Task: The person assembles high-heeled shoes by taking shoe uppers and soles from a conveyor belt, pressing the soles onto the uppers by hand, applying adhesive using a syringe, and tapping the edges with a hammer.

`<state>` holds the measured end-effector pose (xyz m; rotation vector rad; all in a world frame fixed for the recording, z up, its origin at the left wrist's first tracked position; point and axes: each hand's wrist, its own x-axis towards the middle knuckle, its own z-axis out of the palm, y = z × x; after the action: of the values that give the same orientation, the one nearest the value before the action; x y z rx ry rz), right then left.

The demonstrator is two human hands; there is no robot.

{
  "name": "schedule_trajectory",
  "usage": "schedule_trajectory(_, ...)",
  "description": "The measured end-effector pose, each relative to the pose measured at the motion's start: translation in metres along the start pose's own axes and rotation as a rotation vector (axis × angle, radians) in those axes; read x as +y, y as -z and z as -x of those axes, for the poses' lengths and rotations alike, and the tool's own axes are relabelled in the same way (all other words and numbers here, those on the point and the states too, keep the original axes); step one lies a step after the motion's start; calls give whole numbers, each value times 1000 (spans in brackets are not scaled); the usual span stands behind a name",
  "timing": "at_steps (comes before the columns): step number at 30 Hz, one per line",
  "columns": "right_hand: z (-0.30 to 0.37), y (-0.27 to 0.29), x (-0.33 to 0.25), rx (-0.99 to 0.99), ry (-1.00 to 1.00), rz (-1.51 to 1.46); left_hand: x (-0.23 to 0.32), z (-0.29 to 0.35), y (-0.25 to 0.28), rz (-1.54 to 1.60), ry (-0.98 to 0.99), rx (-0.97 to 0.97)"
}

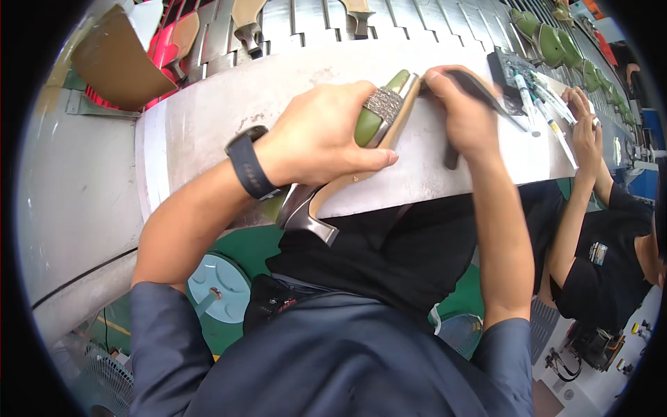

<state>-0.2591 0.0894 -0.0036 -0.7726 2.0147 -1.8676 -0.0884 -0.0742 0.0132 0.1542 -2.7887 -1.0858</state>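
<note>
My left hand [316, 132] is closed around a high-heeled sandal [399, 132] fitted on a green shoe last [367, 128]. The sandal has a tan sole, a glittery strap [384, 104] and a shiny metallic heel [313, 221]. It is tilted on its side over the table's near edge, toe pointing away from me and heel toward my lap. Beside the toe, my right hand [465, 115] grips a black-handled tool [479, 90], partly blurred. Dark parts show on both sides of the hand; its working end by the toe is mostly covered by my fingers.
Several syringes [549, 104] lie by a black holder [501, 73] on the white table [229, 115]. Behind runs a slatted metal conveyor [292, 24] with more heeled shoes [246, 19]. A co-worker's hands [585, 128] work at right. A light-blue stool [219, 278] stands below.
</note>
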Motion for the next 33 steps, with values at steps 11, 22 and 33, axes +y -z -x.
schedule_trajectory(11, 59, 3, -15, -102, -121, -146, 73, 38, 44, 338, -305, 324)
schedule_trajectory(22, 138, 22, -156, -317, 401, -87, 96, 44, 10, 116, -414, 556)
schedule_trajectory(33, 132, 19, -195, -338, -41, 3, 85, 76, -7, 129, -582, 562)
